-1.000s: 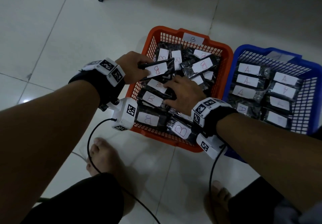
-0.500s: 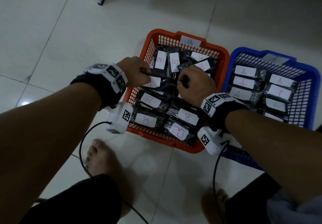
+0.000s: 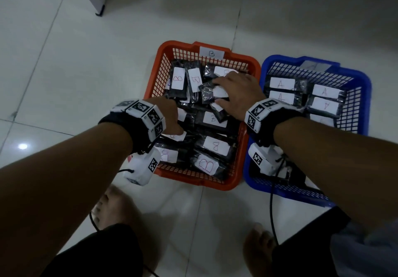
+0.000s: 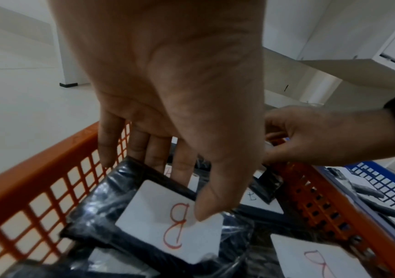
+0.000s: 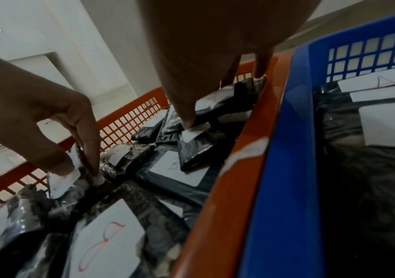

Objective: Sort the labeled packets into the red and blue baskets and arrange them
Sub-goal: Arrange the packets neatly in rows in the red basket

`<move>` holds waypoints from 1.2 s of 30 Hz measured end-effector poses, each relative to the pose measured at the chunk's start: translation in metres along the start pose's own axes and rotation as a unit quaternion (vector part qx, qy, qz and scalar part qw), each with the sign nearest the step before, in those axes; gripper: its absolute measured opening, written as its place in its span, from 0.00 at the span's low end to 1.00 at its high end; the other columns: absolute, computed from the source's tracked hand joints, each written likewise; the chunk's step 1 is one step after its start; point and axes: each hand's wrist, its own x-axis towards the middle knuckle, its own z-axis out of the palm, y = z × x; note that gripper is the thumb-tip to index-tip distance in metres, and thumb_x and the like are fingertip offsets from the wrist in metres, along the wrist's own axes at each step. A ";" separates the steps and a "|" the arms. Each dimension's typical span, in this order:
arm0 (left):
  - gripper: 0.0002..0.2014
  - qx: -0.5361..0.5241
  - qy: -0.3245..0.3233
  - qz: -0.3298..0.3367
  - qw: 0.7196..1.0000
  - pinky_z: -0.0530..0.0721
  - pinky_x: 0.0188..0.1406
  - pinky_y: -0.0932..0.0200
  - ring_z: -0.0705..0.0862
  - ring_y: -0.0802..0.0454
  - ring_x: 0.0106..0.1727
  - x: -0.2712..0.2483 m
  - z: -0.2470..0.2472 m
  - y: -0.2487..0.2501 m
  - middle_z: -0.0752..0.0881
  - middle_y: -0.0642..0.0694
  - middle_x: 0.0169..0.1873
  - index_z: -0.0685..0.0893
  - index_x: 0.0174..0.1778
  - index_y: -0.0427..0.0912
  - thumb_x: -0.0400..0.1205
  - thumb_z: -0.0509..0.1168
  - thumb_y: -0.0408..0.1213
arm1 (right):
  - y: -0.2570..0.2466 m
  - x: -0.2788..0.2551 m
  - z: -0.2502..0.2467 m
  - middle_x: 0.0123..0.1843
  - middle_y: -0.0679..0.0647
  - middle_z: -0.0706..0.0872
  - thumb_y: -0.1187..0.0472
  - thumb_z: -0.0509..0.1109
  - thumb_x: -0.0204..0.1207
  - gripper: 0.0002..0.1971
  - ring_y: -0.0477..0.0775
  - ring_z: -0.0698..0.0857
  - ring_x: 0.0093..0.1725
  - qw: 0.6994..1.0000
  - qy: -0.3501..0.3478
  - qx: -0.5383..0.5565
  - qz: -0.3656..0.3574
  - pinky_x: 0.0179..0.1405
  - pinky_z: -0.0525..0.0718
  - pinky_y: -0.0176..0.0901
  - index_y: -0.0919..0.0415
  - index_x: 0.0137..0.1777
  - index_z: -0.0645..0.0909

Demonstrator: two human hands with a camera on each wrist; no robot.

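Note:
The red basket is full of black packets with white "B" labels. My left hand is at its left middle and pinches a B packet, thumb on the label and fingers behind it. My right hand is at the far right of the same basket. It grips a tilted B packet, thumb on its label. The blue basket to the right holds rows of "A" packets.
Both baskets stand side by side, touching, on a pale tiled floor. My bare feet are just in front of them, with wrist-camera cables trailing down. A cabinet foot stands at the far left.
My left hand has come nearer along the basket's left side with its packet. My right hand has moved from the basket's middle to its far right.

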 end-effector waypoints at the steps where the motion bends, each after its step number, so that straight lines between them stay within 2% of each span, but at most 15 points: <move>1: 0.18 0.004 0.007 -0.009 1.000 0.81 0.42 0.59 0.79 0.51 0.38 0.002 -0.001 0.002 0.79 0.56 0.28 0.72 0.23 0.60 0.78 0.66 0.56 | 0.000 0.000 -0.001 0.71 0.54 0.74 0.48 0.69 0.78 0.28 0.59 0.75 0.70 1.000 -0.007 0.002 0.001 0.71 0.69 0.55 0.49 0.77 0.69; 3: 0.20 0.012 0.043 -0.036 0.998 0.76 0.31 0.62 0.79 0.53 0.32 0.004 -0.005 0.008 0.80 0.52 0.27 0.77 0.24 0.53 0.73 0.66 0.63 | 0.000 -0.001 -0.002 0.69 0.54 0.73 0.50 0.72 0.77 0.29 0.59 0.77 0.66 0.999 -0.019 0.044 0.011 0.66 0.75 0.53 0.50 0.77 0.71; 4: 0.24 0.023 0.072 -0.047 0.996 0.73 0.27 0.64 0.78 0.53 0.30 0.007 -0.007 0.011 0.80 0.50 0.27 0.77 0.25 0.48 0.72 0.66 0.66 | 0.001 -0.001 -0.001 0.68 0.54 0.74 0.51 0.73 0.76 0.28 0.58 0.77 0.66 0.996 -0.018 0.080 0.019 0.64 0.76 0.50 0.51 0.76 0.72; 6: 0.28 0.031 0.139 -0.053 0.988 0.74 0.28 0.63 0.79 0.50 0.29 0.011 -0.012 0.017 0.78 0.49 0.25 0.73 0.25 0.46 0.71 0.64 0.69 | 0.004 -0.001 0.000 0.65 0.53 0.78 0.53 0.75 0.75 0.25 0.54 0.78 0.65 0.987 0.002 0.155 0.038 0.60 0.76 0.43 0.51 0.72 0.76; 8: 0.25 -0.005 0.206 -0.034 0.978 0.80 0.33 0.59 0.82 0.47 0.32 0.016 -0.017 0.019 0.80 0.49 0.26 0.79 0.27 0.45 0.74 0.65 0.64 | 0.007 -0.001 -0.003 0.61 0.50 0.83 0.52 0.76 0.73 0.22 0.52 0.82 0.59 0.974 0.053 0.208 0.066 0.53 0.77 0.40 0.50 0.66 0.78; 10: 0.15 -0.052 0.240 0.030 0.969 0.84 0.41 0.55 0.85 0.46 0.42 0.023 -0.021 0.022 0.87 0.47 0.38 0.88 0.40 0.46 0.76 0.69 0.55 | 0.012 -0.002 -0.007 0.58 0.49 0.86 0.50 0.76 0.72 0.21 0.51 0.84 0.54 0.963 0.097 0.234 0.094 0.50 0.81 0.43 0.50 0.64 0.78; 11: 0.13 -0.071 0.255 0.069 0.962 0.84 0.46 0.53 0.85 0.45 0.49 0.028 -0.023 0.025 0.87 0.46 0.46 0.89 0.49 0.47 0.75 0.70 0.51 | 0.015 -0.003 -0.008 0.57 0.49 0.86 0.49 0.77 0.71 0.22 0.51 0.85 0.53 0.957 0.112 0.246 0.104 0.52 0.83 0.45 0.50 0.64 0.78; 14: 0.24 -0.062 0.259 0.170 0.949 0.81 0.61 0.44 0.78 0.42 0.66 0.046 -0.023 0.035 0.82 0.44 0.64 0.83 0.66 0.48 0.73 0.73 0.45 | 0.025 -0.006 -0.008 0.52 0.46 0.87 0.47 0.79 0.69 0.23 0.49 0.86 0.50 0.935 0.150 0.288 0.141 0.51 0.87 0.50 0.50 0.61 0.78; 16: 0.30 -0.010 0.248 0.186 0.951 0.79 0.65 0.42 0.74 0.41 0.71 0.056 -0.024 0.041 0.78 0.44 0.70 0.79 0.71 0.50 0.71 0.75 0.44 | 0.033 -0.008 -0.007 0.48 0.45 0.87 0.46 0.79 0.68 0.21 0.49 0.86 0.46 0.924 0.164 0.301 0.167 0.48 0.87 0.52 0.51 0.56 0.77; 20: 0.30 0.061 0.235 0.175 0.954 0.78 0.61 0.43 0.74 0.40 0.69 0.063 -0.028 0.047 0.77 0.43 0.67 0.80 0.69 0.50 0.69 0.76 0.42 | 0.046 -0.015 -0.006 0.44 0.44 0.86 0.43 0.79 0.69 0.19 0.49 0.85 0.44 0.914 0.175 0.313 0.190 0.44 0.86 0.49 0.52 0.51 0.77; 22: 0.30 0.094 0.230 0.160 0.955 0.75 0.62 0.44 0.73 0.41 0.68 0.064 -0.029 0.049 0.77 0.44 0.64 0.80 0.68 0.50 0.68 0.76 0.48 | 0.048 -0.018 -0.005 0.40 0.42 0.83 0.42 0.78 0.69 0.18 0.48 0.84 0.42 0.916 0.173 0.309 0.189 0.41 0.83 0.45 0.49 0.49 0.76; 25: 0.32 0.136 0.208 0.144 0.958 0.70 0.66 0.42 0.70 0.43 0.69 0.065 -0.026 0.051 0.76 0.46 0.63 0.79 0.64 0.51 0.66 0.74 0.61 | 0.048 -0.020 -0.003 0.38 0.42 0.82 0.41 0.77 0.70 0.17 0.49 0.83 0.41 0.913 0.175 0.319 0.187 0.40 0.83 0.47 0.48 0.47 0.75; 27: 0.30 0.135 0.200 0.149 0.959 0.69 0.66 0.41 0.71 0.44 0.68 0.063 -0.024 0.052 0.79 0.48 0.61 0.80 0.59 0.53 0.66 0.72 0.66 | 0.048 -0.019 -0.004 0.37 0.41 0.82 0.41 0.77 0.70 0.17 0.48 0.83 0.40 0.908 0.179 0.329 0.185 0.40 0.84 0.48 0.49 0.46 0.76; 32: 0.21 0.047 0.133 0.184 0.973 0.82 0.54 0.51 0.82 0.47 0.55 0.059 -0.023 0.056 0.85 0.49 0.53 0.84 0.55 0.51 0.73 0.71 0.59 | 0.046 -0.015 -0.003 0.37 0.40 0.82 0.41 0.76 0.70 0.17 0.48 0.83 0.40 0.914 0.165 0.323 0.181 0.39 0.81 0.44 0.49 0.48 0.77; 36: 0.16 -0.034 0.123 0.174 0.976 0.84 0.50 0.58 0.86 0.52 0.49 0.059 -0.018 0.052 0.89 0.50 0.49 0.89 0.55 0.50 0.76 0.72 0.54 | 0.039 -0.014 -0.005 0.34 0.41 0.78 0.39 0.73 0.73 0.18 0.43 0.78 0.34 0.939 0.114 0.281 0.162 0.31 0.73 0.39 0.50 0.52 0.78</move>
